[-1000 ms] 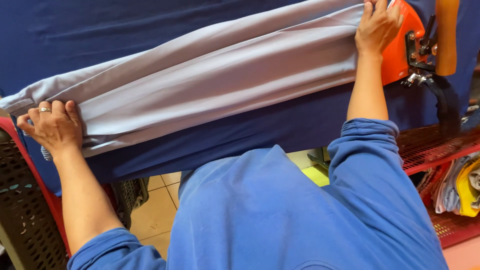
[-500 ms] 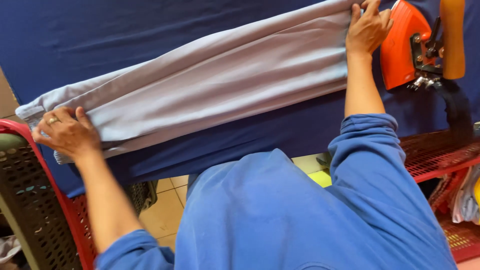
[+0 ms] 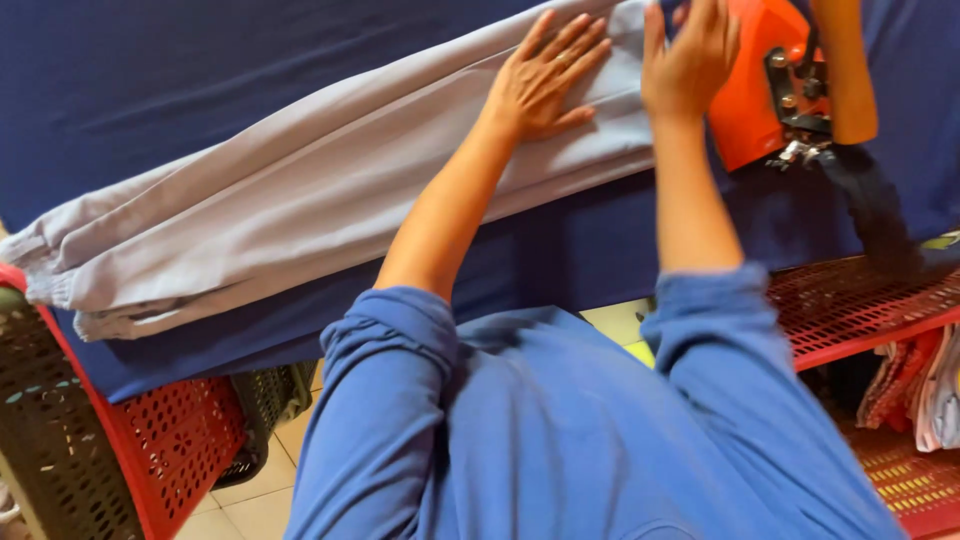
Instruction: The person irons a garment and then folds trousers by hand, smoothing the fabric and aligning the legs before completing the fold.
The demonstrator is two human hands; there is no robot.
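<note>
An orange iron is seen just right of the right hand. Both hands are spread flat on the grey garment; the left hand has been moved from its far end.

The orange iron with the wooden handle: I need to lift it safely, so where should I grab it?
Probably by the upright tan wooden handle of the orange iron, reaching from the right hand side, closing around it. The orange body is likely hot.
</note>
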